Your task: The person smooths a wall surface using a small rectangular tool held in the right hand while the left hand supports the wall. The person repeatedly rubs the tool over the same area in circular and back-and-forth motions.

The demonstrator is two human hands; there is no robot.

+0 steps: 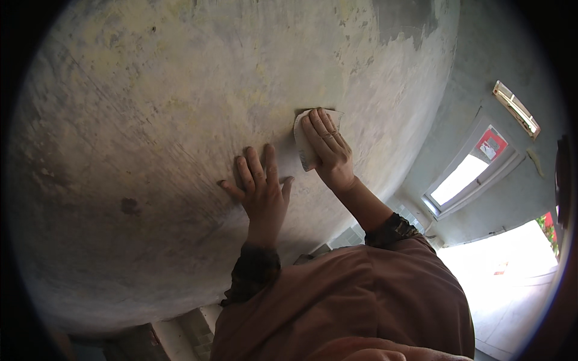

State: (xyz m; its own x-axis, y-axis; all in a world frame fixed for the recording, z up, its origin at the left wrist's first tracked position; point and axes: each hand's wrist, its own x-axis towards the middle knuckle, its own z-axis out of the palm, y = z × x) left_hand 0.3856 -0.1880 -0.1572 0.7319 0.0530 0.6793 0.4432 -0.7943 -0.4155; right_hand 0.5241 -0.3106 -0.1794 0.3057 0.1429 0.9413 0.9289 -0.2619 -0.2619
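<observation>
A mottled plaster wall [198, 90], stained grey and yellow, fills most of the view in front of me. My right hand [330, 150] presses a pale sheet of sandpaper [305, 155] flat against it, fingers lying together over the sheet. The sheet's edges show on both sides of the fingers; its working face is hidden against the wall. To the left and slightly lower, my left hand [261, 186] rests on the wall with fingers spread and nothing in it.
Dark scratches and a brown stain [129, 206] mark the wall on the left. A darker grey patch [406, 21] lies at the top. On the right are a window [463, 177], a narrow vent opening [516, 109] and a bright doorway [506, 271]. Tiles [349, 237] show low behind my arm.
</observation>
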